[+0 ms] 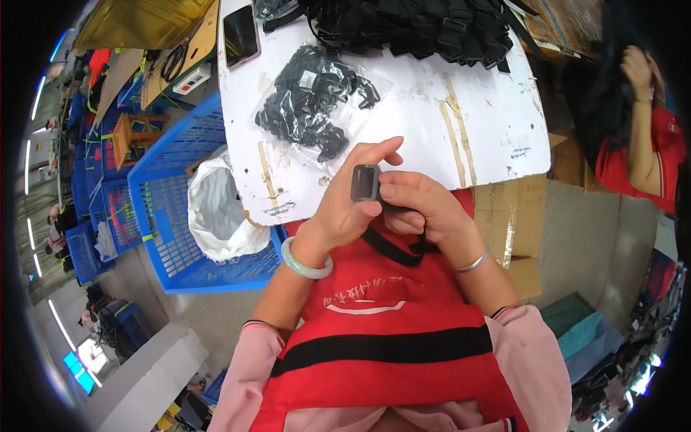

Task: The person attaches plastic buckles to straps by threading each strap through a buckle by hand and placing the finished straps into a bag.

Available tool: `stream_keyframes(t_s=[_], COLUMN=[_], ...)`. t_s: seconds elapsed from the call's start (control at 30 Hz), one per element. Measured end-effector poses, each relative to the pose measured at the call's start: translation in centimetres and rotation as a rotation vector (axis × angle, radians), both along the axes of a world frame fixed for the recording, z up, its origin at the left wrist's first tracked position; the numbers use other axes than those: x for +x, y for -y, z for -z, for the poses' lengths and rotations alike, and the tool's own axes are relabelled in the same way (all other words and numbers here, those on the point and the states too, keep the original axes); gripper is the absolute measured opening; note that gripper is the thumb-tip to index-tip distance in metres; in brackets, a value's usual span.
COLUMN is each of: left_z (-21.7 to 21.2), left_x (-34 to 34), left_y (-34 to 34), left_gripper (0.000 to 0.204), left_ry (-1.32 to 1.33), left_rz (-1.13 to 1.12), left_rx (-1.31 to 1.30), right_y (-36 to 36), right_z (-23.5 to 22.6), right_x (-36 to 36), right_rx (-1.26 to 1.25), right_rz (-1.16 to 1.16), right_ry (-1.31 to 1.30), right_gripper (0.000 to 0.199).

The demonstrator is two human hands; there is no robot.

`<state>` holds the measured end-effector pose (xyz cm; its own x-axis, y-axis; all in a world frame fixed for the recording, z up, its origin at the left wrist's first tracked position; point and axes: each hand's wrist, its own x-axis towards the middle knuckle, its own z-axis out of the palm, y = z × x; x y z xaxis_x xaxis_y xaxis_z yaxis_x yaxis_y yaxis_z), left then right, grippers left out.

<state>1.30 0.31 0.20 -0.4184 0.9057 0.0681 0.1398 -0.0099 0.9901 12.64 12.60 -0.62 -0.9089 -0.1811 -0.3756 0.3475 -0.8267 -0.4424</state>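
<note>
Two hands, left hand point(345, 209), right hand point(421, 209), pinching grey buckle point(365, 183) between them

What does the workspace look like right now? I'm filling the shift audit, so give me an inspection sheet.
Surface: white board, scuffed, with tape marks.
Job's things: dark slide buckle on a black strap, over a red apron.
Clutter: clear bag of black clips; heap of black straps; phone.
Grippers: left hand and right hand both pinch the buckle.
Cables: black coil on the far bench.
Surroundings: blue crates, white sack, cardboard boxes, a co-worker in red.
</note>
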Motion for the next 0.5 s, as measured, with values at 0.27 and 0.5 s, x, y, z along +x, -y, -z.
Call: stream_keyframes(t_s=[0.27,0.5], left_z=[-0.6,-1.2], left_x=[2.0,5.0], left_y=[1.5,3.4], left_gripper=[0.081,0.085], left_ry=[-0.222,-0.239], left_rz=[0.038,0.088], left_rx=[-0.018,-0.103], right_y=[0.8,0.8], right_z=[-1.7,-0.9], right_x=[2.5,4.8], right_rx=[0.476,0.571], right_rz=[0.018,-0.056], right_ry=[-0.065,-0.382], right_gripper=[0.018,0.019])
